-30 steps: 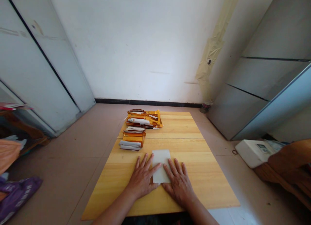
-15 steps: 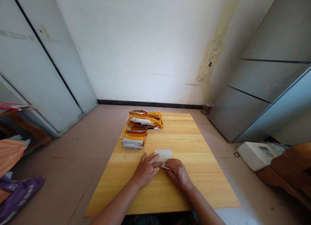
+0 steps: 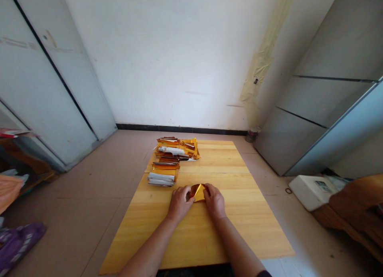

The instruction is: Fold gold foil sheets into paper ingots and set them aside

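Note:
Between my two hands is a small sheet of shiny gold paper (image 3: 200, 195), partly folded, with a bright crease running up its middle. My left hand (image 3: 180, 203) pinches its left edge between thumb and fingers. At the right edge, my right hand (image 3: 214, 200) grips it with curled fingers. The sheet is just above or on the wooden table (image 3: 233, 229); I cannot tell which. Beyond my left hand lie a bundle of white folded papers (image 3: 161, 179) and a pile of gold and brown folded paper pieces (image 3: 176, 149).
A grey cabinet (image 3: 54, 69) stands at the left, a grey refrigerator (image 3: 317, 93) at the right. On the floor are a white box (image 3: 308, 191) beside the table and a purple bag (image 3: 20, 245) at lower left. The white wall (image 3: 167, 69) rises behind.
The sheet has gone from lying flat with its pale side up to showing its gold side, raised and bent. Both hands now grip its sides; the left fingers were spread flat before.

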Demonstrator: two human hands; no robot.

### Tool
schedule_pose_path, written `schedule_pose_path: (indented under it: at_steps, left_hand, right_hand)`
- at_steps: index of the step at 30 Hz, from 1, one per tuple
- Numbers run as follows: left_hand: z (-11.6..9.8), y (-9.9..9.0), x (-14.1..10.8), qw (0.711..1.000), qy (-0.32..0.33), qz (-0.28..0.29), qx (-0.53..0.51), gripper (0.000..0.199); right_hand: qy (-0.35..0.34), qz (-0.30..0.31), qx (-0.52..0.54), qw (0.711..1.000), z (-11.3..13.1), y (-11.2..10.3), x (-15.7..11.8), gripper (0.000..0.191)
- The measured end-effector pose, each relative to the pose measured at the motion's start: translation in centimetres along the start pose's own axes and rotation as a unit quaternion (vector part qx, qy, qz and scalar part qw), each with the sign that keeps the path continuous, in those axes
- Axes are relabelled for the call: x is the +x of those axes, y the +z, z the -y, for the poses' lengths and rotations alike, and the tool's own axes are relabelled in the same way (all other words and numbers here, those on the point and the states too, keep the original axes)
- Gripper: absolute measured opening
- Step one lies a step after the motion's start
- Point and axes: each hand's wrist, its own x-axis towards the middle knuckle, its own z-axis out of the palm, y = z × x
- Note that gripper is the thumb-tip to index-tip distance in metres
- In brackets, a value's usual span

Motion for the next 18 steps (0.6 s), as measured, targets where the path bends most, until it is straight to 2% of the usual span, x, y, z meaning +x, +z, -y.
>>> schedule_pose_path:
  at_steps: [3, 5, 8, 12, 18]
  left_hand:
    - [0.0, 0.2, -0.3, 1.000, 0.008, -0.019, -0.015, 0.053]
    - [-0.1, 0.1, -0.5, 0.999, 0.035, -0.014, 0.000, 0.062]
    - [-0.4, -0.1, -0.7, 0.996, 0.080, 0.015, 0.045, 0.048]
    - [-0.6, -0.3, -0.8, 0.990, 0.101, 0.029, 0.089, 0.037]
    - [-0.7, -0.3, -1.3, 0.988, 0.118, 0.025, 0.098, 0.035]
  right_hand:
    - [-0.030, -0.020, -0.121, 0.992, 0.5, 0.3, -0.1, 0.032]
    - [-0.033, -0.012, -0.171, 0.985, 0.7, 0.4, -0.1, 0.035]
    - [-0.036, 0.003, -0.196, 0.980, 0.7, 0.5, 0.0, 0.038]
    - [-0.029, 0.004, -0.197, 0.980, 0.6, 0.6, 0.0, 0.040]
    - [-0.022, 0.006, -0.203, 0.979, 0.5, 0.6, 0.0, 0.020]
